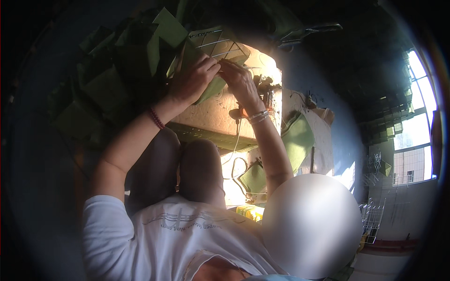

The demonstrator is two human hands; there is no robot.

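Note:
My left hand (199,77) and my right hand (239,82) come together at the edge of a green piece (212,90) with a wire frame (215,44). Thumbs and fingers of both hands are closed at that edge, almost touching each other. The exact spot they pinch is hidden by the fingers. Thin metal rods cross the frame just beyond the hands, and the green material extends below them. This work stands over a pale, worn block-like table (211,112) in front of my knees.
Several folded green pieces (105,89) are heaped to the left. Another green sheet (297,140) lies right of my right forearm, near a cord (238,136). A blurred pale round shape (313,225) fills the lower right. Wire racks (372,215) stand by the window (415,117).

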